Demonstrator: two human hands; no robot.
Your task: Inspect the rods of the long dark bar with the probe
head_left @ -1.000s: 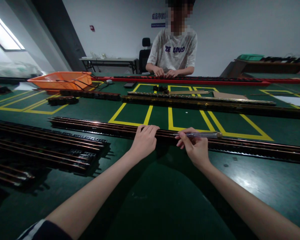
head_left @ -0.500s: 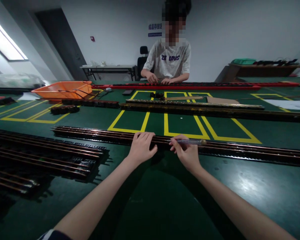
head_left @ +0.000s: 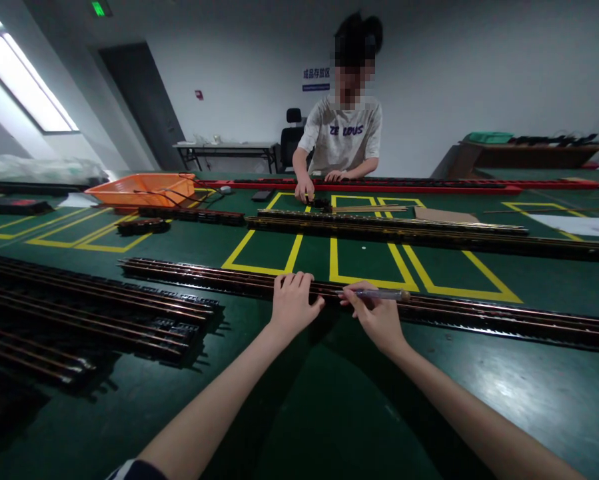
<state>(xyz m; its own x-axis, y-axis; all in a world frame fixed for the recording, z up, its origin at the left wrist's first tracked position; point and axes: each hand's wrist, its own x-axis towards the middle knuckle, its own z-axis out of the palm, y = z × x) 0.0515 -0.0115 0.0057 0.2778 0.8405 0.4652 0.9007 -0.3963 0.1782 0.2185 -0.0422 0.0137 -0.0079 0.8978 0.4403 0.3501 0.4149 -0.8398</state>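
A long black rail with copper-coloured strips (head_left: 479, 311) lies across the green table in front of me. My left hand (head_left: 293, 303) grips it near the middle, fingers over its far side and thumb pointing right. Just to the right, my right hand (head_left: 379, 320) pinches a slim screwdriver (head_left: 379, 294) with a clear, purplish handle. The tool lies nearly flat along the rail, its tip pointing left towards the gap between my hands. Whether the tip touches the rail is too small to tell.
More black rails with copper strips (head_left: 94, 310) lie at the left. Beyond the yellow tape frames (head_left: 334, 260) are another long rail (head_left: 429, 233) and an orange tray (head_left: 144, 192). A co-worker (head_left: 346, 140) stands across the table, one hand reaching to small black parts (head_left: 322, 204).
The co-worker's one hand has moved forward from the red rail to the small black parts. My view has tilted up slightly; my hands keep nearly the same places on the rail.
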